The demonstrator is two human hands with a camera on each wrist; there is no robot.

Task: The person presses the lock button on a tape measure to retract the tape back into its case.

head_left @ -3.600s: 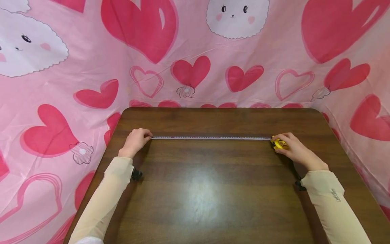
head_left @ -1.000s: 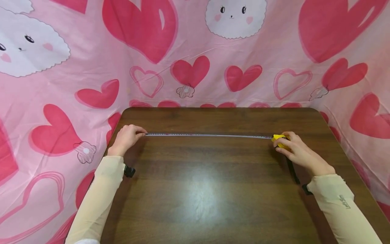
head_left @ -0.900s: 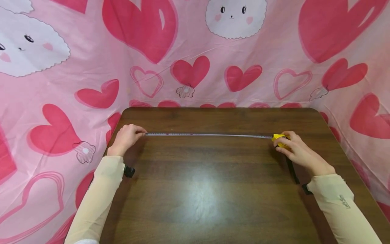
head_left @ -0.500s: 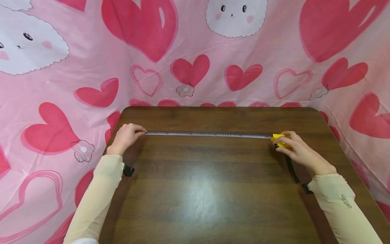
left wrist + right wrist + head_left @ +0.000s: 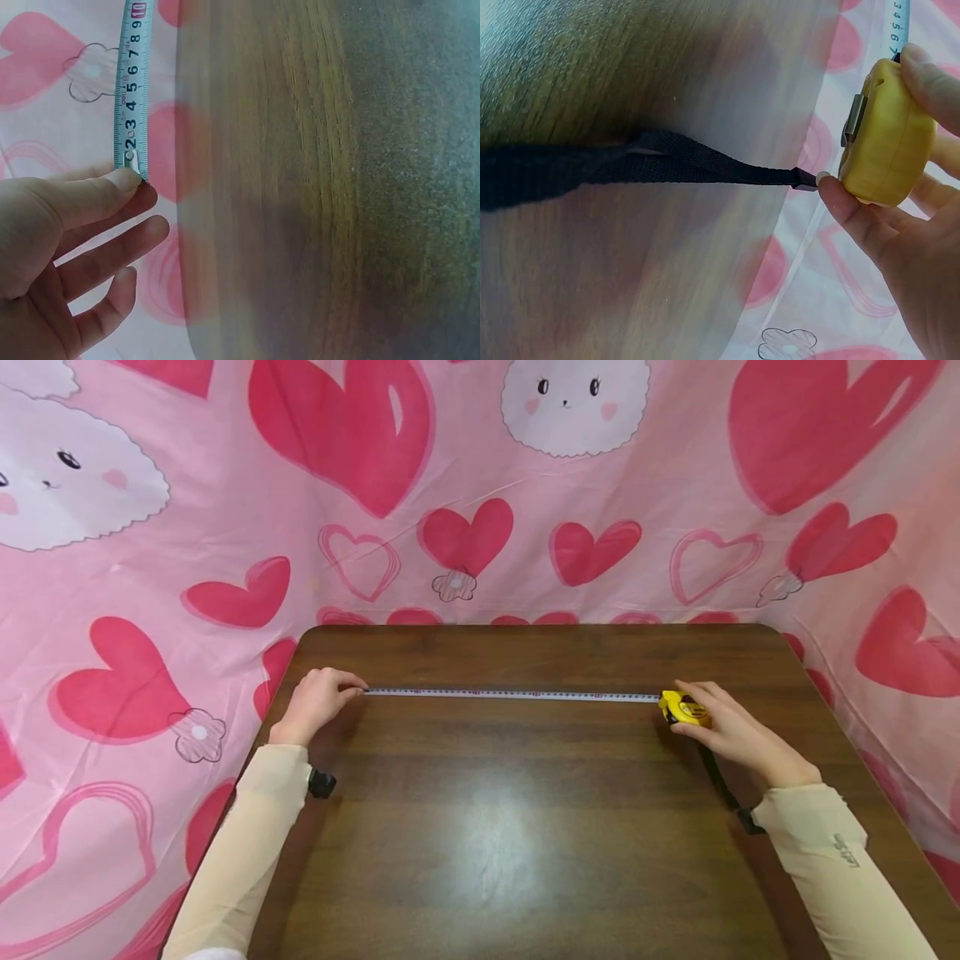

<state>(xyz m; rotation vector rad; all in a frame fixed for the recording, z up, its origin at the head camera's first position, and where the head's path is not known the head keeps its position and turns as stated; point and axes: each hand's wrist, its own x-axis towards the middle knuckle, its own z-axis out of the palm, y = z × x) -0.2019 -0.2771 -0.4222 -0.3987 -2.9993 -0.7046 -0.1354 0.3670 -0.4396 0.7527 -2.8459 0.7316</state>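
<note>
The left hand (image 5: 315, 702) pinches the free end of a narrow white measuring blade printed with black digits (image 5: 510, 695) between thumb and forefinger; its other fingers stand apart, loosely bent. A small silver metal end piece (image 5: 132, 161) shows at the tip of the left thumb. The right hand (image 5: 723, 722) grips a yellow, rounded tape-measure case (image 5: 684, 708) between its thumb and fingers. The task's thing, this tape measure, therefore lies between the two hands, with an end held in each. The blade's long axis runs crosswise, nearly straight, from the left fingertips to the mouth of the case at the right fingertips, which is the governing relation: the case lies with the right hand and well apart from the left, the blade's tip the reverse. The printed face is turned up; whether the blade touches the brown wood-grain table (image 5: 450, 777) below it cannot be told. A black woven strap (image 5: 705, 169) runs from beside the right fingertips back toward the right wrist; its join to the case, if any, is not visible. A silver metal clip (image 5: 853, 120) is noted on the side of the case. Beyond both hands hangs a pink cloth printed with red hearts (image 5: 517, 477).
</note>
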